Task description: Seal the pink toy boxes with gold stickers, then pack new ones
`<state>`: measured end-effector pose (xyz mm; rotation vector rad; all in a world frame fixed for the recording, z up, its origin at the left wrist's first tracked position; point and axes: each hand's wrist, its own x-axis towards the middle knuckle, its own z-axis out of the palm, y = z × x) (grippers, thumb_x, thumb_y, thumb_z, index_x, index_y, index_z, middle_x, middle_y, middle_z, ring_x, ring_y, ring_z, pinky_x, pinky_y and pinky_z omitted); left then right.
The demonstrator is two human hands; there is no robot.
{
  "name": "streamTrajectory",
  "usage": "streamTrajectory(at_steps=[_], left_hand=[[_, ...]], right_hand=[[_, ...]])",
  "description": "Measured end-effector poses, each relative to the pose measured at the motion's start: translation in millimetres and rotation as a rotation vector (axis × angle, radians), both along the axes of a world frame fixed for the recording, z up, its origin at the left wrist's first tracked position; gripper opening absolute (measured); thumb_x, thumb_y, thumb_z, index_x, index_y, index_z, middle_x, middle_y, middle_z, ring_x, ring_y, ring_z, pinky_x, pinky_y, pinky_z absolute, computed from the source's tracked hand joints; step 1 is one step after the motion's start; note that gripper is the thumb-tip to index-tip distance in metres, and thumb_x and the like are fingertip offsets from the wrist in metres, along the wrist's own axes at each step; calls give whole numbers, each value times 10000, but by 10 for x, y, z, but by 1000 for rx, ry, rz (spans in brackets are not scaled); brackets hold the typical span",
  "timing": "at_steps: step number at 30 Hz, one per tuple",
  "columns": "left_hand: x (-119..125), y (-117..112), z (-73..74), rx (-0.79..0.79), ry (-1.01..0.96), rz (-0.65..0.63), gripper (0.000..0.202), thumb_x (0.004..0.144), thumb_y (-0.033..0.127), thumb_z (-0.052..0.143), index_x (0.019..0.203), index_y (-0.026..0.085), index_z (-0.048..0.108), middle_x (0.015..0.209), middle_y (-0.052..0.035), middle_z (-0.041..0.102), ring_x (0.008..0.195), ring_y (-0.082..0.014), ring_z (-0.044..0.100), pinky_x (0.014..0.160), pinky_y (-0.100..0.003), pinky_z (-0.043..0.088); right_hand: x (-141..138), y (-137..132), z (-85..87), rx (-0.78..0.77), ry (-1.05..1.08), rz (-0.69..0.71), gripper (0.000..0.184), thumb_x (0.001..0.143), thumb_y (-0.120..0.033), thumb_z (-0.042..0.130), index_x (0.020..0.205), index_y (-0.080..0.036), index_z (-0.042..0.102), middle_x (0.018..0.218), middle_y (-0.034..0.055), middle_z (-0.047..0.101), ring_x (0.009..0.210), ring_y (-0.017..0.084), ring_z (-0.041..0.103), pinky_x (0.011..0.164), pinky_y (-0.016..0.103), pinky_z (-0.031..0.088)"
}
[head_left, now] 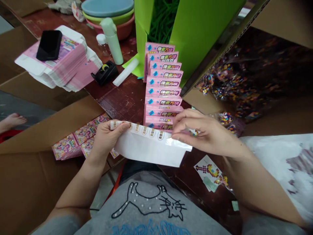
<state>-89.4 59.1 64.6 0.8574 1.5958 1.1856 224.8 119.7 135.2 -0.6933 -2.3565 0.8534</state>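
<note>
Two hands, one sticker sheet, one phone, one tape dispenser

Glossy dark-red table beneath pink boxes, tape dispenser, green bottle.

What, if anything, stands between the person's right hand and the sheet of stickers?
Nothing visible: the right hand is at the right end of the sticker sheet, while the left hand holds its other end.

Plastic basins: blue, green and pink, stacked on the table.
Pale-green flask: standing beside a white-capped clear jar.
Tape dispenser: black, resting near the flask.
Smartphone: black, lying flat.
</note>
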Motion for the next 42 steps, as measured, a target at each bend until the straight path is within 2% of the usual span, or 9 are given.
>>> streamTrajectory(at_steps=[3, 8, 16, 20, 24, 26, 32, 36, 42], left_hand=[[21, 32, 1, -7, -17, -20, 383, 629, 508, 977, 749, 178, 825, 718, -65, 758, 567, -149, 611, 505, -233, 485], [22, 66, 22, -13, 0, -35, 407, 633, 529, 977, 740, 171, 816, 720, -71, 760, 561, -149, 619, 505, -233, 491], [49, 181, 95, 38, 6, -35, 338, 656, 473, 962, 732, 178, 816, 694, -53, 751, 559, -145, 613, 500, -224, 477], [88, 265, 115, 96, 30, -37, 318, 678, 468, 951, 732, 185, 816, 715, -51, 760, 583, -134, 612, 525, -212, 472], [99, 332, 117, 83, 43, -48, 346, 672, 492, 952, 724, 180, 810, 713, -53, 756, 581, -141, 608, 520, -222, 468], [97, 360, 107, 72, 32, -58, 358, 661, 500, 955, 724, 178, 812, 711, -53, 754, 573, -143, 602, 512, -226, 464], [69, 408, 79, 64, -8, -59, 386, 654, 523, 956, 726, 170, 819, 693, -48, 744, 564, -130, 587, 507, -212, 453], [30, 428, 66, 73, -4, -76, 374, 668, 513, 957, 731, 169, 826, 693, -44, 745, 568, -125, 587, 512, -206, 457], [74, 485, 54, 183, 18, -116, 294, 734, 455, 933, 733, 182, 825, 674, -25, 731, 556, -114, 569, 496, -197, 432]], right_hand=[[-61, 239, -11, -17, 17, -70, 134, 1038, -338, 683, 934, -254, 685, 967, 53, 717, 920, 223, 681, 790, 374, 532], [-204, 656, -272, 86, -189, -104, 154, 977, -338, 697, 900, -233, 615, 952, 50, 685, 883, 222, 637, 806, 369, 481], [-169, 553, -405, 312, -310, -225, 158, 1082, -369, 634, 1122, -269, 750, 1150, 86, 707, 1080, 282, 658, 933, 440, 418], [-106, 485, -263, 179, -191, -133, 241, 1088, -424, 627, 1091, -275, 815, 1134, 87, 727, 1089, 282, 670, 921, 444, 472], [-111, 362, -25, 27, -27, 39, 146, 1042, -384, 719, 1015, -260, 790, 1035, 52, 736, 1017, 228, 689, 925, 409, 527], [-133, 396, 27, 25, 36, 42, 106, 1041, -333, 715, 985, -256, 763, 998, 41, 730, 981, 211, 689, 887, 381, 539], [-233, 891, -249, 152, -163, -198, 98, 991, -281, 711, 907, -234, 690, 1046, 62, 736, 984, 244, 700, 895, 411, 521], [-271, 979, -439, 228, -233, -297, 100, 984, -296, 728, 1049, -233, 686, 1196, 95, 702, 1088, 283, 689, 960, 445, 498], [-200, 903, -363, 346, -384, -333, 201, 1069, -409, 656, 1087, -280, 810, 1233, 99, 733, 1126, 314, 673, 949, 465, 428]])
